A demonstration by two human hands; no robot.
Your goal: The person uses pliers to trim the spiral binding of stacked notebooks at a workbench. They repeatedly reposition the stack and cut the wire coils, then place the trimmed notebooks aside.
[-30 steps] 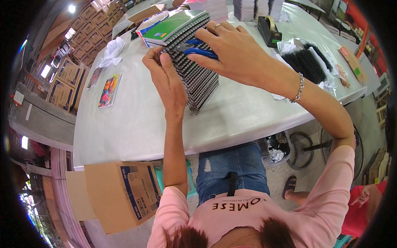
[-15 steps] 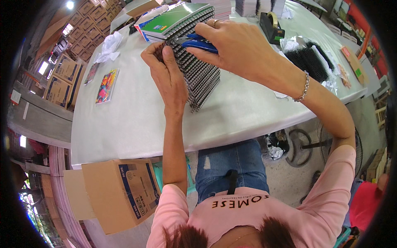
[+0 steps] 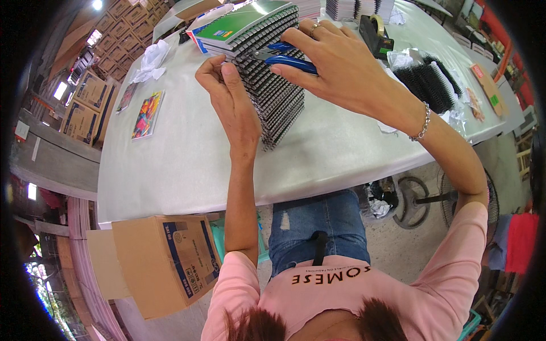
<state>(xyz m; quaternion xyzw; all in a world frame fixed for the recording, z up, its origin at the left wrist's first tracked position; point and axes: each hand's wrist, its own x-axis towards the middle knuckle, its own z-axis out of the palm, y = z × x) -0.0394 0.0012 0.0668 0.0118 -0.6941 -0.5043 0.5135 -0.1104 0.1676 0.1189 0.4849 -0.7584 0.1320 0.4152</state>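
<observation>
Spiral-bound notebooks [image 3: 278, 94] stand in a tall stack on the pale surface [image 3: 187, 165], out in front of the person, with a green cover [image 3: 242, 27] facing up on top and the rows of dark wire coils turned toward us; at the upper left corner of those coils the right hand [image 3: 338, 59] grips a pair of blue-handled cutters [image 3: 290, 62], fingers and thumb wrapped about the two handles, the metal tip lying close against the binding, though from where I stand I cannot tell whether it bites the wire; the left hand [image 3: 234, 105] is held upright at the same corner, thumb and fingertips drawn near each other beside the coil ends, and I cannot tell whether they pinch anything; to the left a small notebook with a multicoloured cover [image 3: 147, 115] lies flat by itself, with crumpled white paper [image 3: 151, 63] beyond it; to the right sit a black tape dispenser [image 3: 375, 41] and a heap of black coils [image 3: 429, 88] among wrapping, with a narrow cardboard piece [image 3: 488, 88] farther along; more bound stacks [image 3: 358, 10] rise at the back; below the near edge, on the left, stands a brown cardboard box [image 3: 151, 258].
</observation>
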